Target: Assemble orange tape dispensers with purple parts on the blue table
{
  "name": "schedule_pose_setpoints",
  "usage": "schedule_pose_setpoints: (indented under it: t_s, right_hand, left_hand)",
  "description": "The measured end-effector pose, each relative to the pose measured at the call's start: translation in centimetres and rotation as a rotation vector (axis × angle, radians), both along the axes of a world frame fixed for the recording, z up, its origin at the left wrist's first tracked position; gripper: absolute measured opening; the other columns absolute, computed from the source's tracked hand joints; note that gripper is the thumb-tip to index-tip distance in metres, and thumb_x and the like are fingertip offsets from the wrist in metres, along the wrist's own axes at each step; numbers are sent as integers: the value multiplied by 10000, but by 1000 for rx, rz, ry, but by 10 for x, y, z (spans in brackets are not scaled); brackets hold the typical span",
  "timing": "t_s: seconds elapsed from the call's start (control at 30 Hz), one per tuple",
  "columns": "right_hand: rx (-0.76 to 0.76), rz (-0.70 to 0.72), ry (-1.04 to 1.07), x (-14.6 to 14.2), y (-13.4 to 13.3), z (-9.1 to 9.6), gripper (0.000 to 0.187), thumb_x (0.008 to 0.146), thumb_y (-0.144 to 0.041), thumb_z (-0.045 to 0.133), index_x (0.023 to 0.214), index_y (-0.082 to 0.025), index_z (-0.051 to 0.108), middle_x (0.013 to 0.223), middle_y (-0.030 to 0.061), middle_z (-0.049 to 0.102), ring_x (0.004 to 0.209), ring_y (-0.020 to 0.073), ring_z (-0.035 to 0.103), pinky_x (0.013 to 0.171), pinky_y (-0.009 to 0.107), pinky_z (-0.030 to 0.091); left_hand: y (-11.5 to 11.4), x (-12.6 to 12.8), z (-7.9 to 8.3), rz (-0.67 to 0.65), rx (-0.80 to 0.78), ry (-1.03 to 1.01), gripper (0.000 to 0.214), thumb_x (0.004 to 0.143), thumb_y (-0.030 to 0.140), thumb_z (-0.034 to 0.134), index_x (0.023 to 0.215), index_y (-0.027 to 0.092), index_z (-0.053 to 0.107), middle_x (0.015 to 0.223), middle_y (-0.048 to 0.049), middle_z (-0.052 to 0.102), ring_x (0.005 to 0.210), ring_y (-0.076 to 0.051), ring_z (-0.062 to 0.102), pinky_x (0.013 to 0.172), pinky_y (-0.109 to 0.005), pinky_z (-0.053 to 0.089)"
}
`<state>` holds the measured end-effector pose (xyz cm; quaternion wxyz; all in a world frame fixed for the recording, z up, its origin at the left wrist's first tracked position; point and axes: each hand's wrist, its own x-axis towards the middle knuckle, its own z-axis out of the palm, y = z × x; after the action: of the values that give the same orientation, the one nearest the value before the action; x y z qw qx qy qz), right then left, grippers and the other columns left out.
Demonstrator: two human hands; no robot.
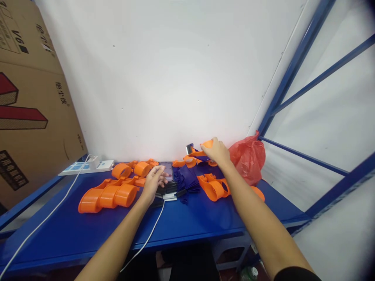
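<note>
While the right hand (217, 151) closes over an orange part (207, 144) behind the phone (166, 170), and the left hand (154, 180), fingers loosely curled on nothing, hovers at the phone's near-left edge, a jerk could snag its cable (146, 238).

Orange plastic parts (109, 195), blue table (190, 222), red bag (248, 158), purple cloths (187, 179), white cable (43, 220).

Orange parts (108, 195) smooth glossy plastic; red bag (249, 158) thin crinkled plastic; box (26, 97) matt cardboard.
</note>
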<state>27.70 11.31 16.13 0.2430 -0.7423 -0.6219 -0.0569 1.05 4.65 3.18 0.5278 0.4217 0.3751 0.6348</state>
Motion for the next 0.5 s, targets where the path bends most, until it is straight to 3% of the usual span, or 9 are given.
schedule_pose_setpoints:
  t_s: [0.1,0.2,0.27,0.37,0.43,0.5]
  right_hand:
    - [38,124,71,-38,-24,4,579,937,-653,514,1240,-159,531,1143,186,680,1055,353,675,856,396,504]
    - [60,222,127,-76,-51,-13,518,983,-625,464,1208,-164,532,1131,183,702,1035,340,686,843,384,496]
    - [62,290,143,-97,-69,-31,466,1010,-603,431,1150,-175,549,1107,181,713,1008,330,695,819,373,489]
    - [30,394,171,-114,-86,-55,458,1007,-639,429,1080,-211,575,956,124,736,848,295,707,725,339,469]
    - [43,429,234,-116,-88,-67,457,1021,-642,388,1056,-234,591,794,61,710,744,265,687,684,319,447]
    - [92,491,378,-114,-81,-77,461,1042,-615,332,1002,-244,603,663,10,642,650,228,640,634,293,423]
  left_hand:
    - [-5,3,2,-64,119,38,593,736,450,846,1247,208,668,1220,-139,734,1020,-245,726,735,-279,571]
    - [-7,7,2,-90,258,18,632,747,403,857,1322,244,648,1419,-130,639,1362,-292,559,1054,-372,499]
    - [-5,9,1,-38,277,-13,614,789,461,820,1332,251,625,1361,-115,668,1362,-280,561,1092,-392,477]
    - [1,7,-2,122,224,-76,581,854,584,718,1320,258,598,1240,-93,713,1230,-253,654,1013,-369,532]
    - [4,4,-4,184,175,-108,567,881,649,644,1278,245,613,1161,-87,735,1127,-248,700,928,-351,568]
    - [6,2,-6,165,123,-113,592,894,703,574,1228,218,640,1085,-87,750,1050,-255,722,863,-350,585]
